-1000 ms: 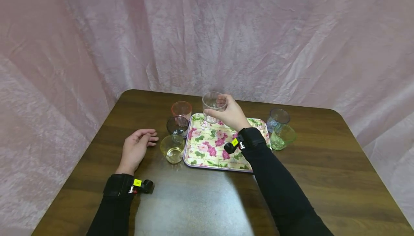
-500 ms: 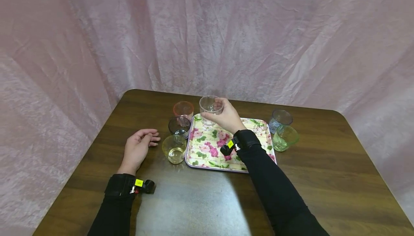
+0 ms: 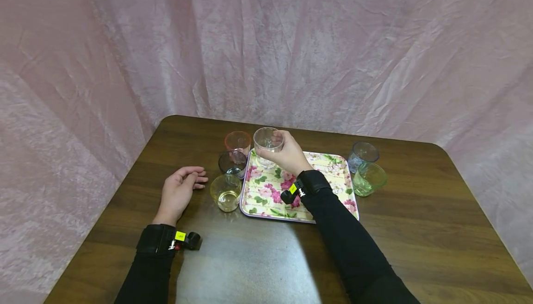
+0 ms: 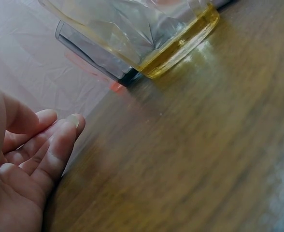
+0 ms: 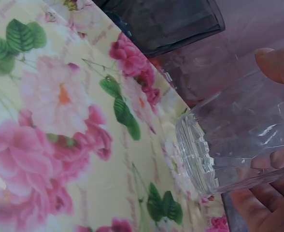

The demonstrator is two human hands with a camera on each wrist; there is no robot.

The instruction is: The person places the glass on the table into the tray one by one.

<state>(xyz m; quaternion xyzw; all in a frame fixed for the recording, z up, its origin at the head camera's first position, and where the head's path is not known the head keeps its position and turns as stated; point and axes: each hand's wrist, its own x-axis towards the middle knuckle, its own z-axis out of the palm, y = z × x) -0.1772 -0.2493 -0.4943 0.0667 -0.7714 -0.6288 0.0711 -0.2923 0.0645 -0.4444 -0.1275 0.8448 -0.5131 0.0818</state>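
Fingers and thumb of the right hand (image 3: pixel 288 157) were curled around the clear glass (image 3: pixel 263 143), held over the far left corner of the tray (image 3: pixel 266 203); base contact could not be confirmed. The left hand (image 3: pixel 178 193), fingers loosely bent, held nothing. A slip on smooth walls or leftward drift was judged liable to knock the dark glass (image 3: pixel 232 163) or red glass (image 3: pixel 238 142). Yellow (image 3: pixel 226 194), blue (image 3: pixel 363 157) and green (image 3: pixel 369 180) glasses flanked the tray; no contents were discernible in any.

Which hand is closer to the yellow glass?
Left. The left hand is just left of the yellow glass, not touching it; the right hand is farther off, over the tray, holding the clear glass.
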